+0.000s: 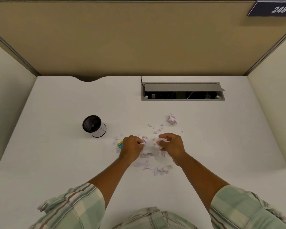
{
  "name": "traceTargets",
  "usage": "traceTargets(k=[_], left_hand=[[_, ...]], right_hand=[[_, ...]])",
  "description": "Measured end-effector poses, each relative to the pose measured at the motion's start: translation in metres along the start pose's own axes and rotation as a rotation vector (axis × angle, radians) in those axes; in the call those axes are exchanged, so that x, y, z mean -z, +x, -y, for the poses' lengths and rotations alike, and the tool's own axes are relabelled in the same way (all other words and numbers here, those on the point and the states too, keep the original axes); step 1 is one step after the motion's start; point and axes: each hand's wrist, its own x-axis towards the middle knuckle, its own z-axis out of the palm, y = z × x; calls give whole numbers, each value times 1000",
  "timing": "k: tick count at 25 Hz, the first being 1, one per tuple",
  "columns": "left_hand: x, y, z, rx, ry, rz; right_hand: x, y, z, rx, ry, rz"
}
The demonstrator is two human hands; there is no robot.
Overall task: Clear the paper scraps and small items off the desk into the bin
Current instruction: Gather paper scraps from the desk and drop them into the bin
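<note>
Several torn white paper scraps (153, 166) lie scattered over the middle of the white desk (56, 162). My left hand (131, 147) is closed on a small scrap (144, 139) pinched at its fingertips. My right hand (172, 145) grips a crumpled wad of paper (158, 144). A crumpled paper ball (172, 119) sits apart, farther back on the right. A small blue and yellow item (120, 144) lies just left of my left hand. The little black mesh bin (93, 126) with a white label stands upright to the left of the scraps.
A recessed cable box (182, 91) with its grey lid raised is set into the desk at the back right. Tan partition walls (122, 38) close the desk on three sides. A sign reading 248 (278, 9) hangs at top right.
</note>
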Motion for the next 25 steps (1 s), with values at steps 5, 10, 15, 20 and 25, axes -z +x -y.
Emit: traceTargets(k=[5, 10, 15, 20, 25], left_hand=[[67, -7, 37, 105, -132, -110], [136, -10, 68, 300, -417, -255], [184, -3, 92, 361, -472, -337], [201, 7, 115, 406, -475, -332], [205, 14, 128, 428, -436, -310]], right_hand=[[-66, 2, 38, -74, 117, 185], [-153, 11, 86, -63, 108, 319], [-224, 21, 121, -27, 69, 415], [-264, 25, 126, -41, -86, 459], [-280, 23, 128, -40, -228, 429]])
